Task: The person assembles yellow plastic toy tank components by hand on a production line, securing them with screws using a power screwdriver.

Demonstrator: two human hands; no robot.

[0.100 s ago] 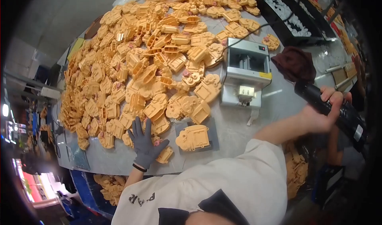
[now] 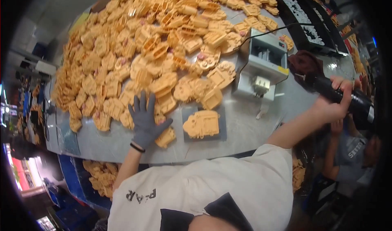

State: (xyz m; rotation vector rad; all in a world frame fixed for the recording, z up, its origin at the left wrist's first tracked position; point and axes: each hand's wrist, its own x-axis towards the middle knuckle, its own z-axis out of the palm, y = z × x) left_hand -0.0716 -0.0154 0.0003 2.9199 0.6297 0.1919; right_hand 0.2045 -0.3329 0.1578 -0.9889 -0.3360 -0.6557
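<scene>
My left hand (image 2: 146, 126), in a grey glove with fingers spread, rests at the near edge of a heap of orange-yellow plastic housings (image 2: 130, 63). A small housing piece (image 2: 165, 137) lies beside its thumb. To its right, one housing (image 2: 202, 124) lies flat on a dark grey block (image 2: 222, 128). My bare right hand (image 2: 337, 100) is wrapped round a black cylindrical electric screwdriver (image 2: 324, 88), held at the far right. Its thin metal tip points left, close to a dark maroon cloth (image 2: 306, 63).
A silver box-shaped screw feeder (image 2: 261, 65) with a black cable stands right of the heap. Behind it is a black tray (image 2: 300, 20) holding small white parts. More housings (image 2: 100, 176) fill a blue bin below the table edge. Another person (image 2: 351, 149) is at the right.
The whole view has shifted, so the table appears higher in it. My left hand has edged slightly farther toward the heap; my right hand keeps its grip on the screwdriver.
</scene>
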